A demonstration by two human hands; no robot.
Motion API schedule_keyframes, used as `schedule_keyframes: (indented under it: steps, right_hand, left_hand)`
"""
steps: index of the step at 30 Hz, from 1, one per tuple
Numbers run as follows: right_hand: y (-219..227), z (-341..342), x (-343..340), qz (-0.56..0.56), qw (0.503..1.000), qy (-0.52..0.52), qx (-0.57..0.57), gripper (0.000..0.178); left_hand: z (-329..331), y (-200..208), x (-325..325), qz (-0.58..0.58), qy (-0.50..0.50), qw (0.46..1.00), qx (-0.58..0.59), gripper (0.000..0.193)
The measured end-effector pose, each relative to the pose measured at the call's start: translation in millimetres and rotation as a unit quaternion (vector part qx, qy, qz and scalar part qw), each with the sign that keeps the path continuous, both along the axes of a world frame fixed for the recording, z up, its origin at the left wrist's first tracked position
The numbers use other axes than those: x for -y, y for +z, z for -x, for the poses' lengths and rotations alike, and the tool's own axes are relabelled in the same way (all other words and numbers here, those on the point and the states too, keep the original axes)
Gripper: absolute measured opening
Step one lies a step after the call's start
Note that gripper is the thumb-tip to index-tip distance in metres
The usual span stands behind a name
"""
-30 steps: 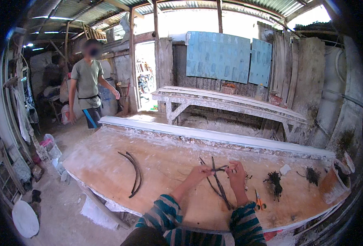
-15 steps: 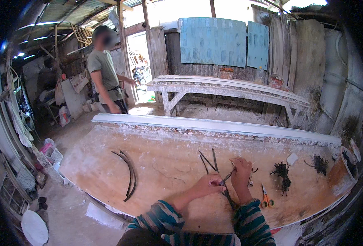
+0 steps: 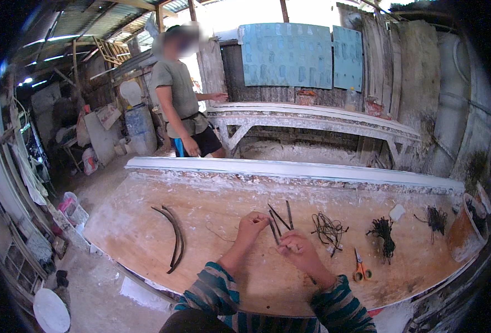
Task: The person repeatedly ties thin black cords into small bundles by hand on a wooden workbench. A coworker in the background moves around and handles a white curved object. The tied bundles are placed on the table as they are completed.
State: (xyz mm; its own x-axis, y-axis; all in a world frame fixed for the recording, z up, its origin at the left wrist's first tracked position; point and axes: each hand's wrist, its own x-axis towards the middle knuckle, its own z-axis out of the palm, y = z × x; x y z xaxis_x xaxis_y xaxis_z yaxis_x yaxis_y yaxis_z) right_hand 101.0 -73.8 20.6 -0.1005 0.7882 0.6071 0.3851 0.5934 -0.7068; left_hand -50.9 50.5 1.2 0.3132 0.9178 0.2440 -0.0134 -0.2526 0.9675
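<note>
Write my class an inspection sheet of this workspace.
Surface: brown table, smeared white.
Job's things: held dark strip; two curved strips at left; black tangle, scissors and two black bundles at right.
Clutter: bucket at the right end; white scrap beyond the nearer bundle.
Hands: left hand pinches the strip's far end; right hand is at its near end.
Cables: no power cable seen on the table.
Surroundings: co-worker by a bench; blue panels behind.

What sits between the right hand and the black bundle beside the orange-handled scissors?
In the head view, a loose tangle of black strands lies between the right hand and the black bundle; the scissors point up toward that stretch.
</note>
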Motion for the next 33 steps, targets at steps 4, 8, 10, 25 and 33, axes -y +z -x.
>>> schedule_keyframes:
  steps: [4, 8, 10, 25, 33]
  right_hand:
    - [4, 18, 11, 0.077, 0.991, 0.093, -0.056, 0.006]
    - [6, 11, 8, 0.084, 0.990, 0.098, -0.062, 0.003]
    - [-1, 5, 3, 0.087, 0.991, 0.087, -0.046, 0.002]
    - [-4, -23, -12, 0.035, 0.977, -0.132, -0.162, 0.008]
    - [2, -41, -15, -0.097, 0.918, -0.382, 0.036, 0.012]
  left_hand:
    - [1, -5, 0, -0.001, -0.046, 0.998, 0.037, 0.005]
    - [1, -13, -6, -0.003, -0.068, 0.996, 0.054, 0.004]
    - [-2, -15, -6, -0.014, -0.077, 0.996, 0.048, 0.003]
    - [-17, 2, 45, 0.034, -0.309, 0.951, -0.002, 0.007]
    - [-17, 10, 58, 0.033, -0.381, 0.924, -0.008, 0.011]
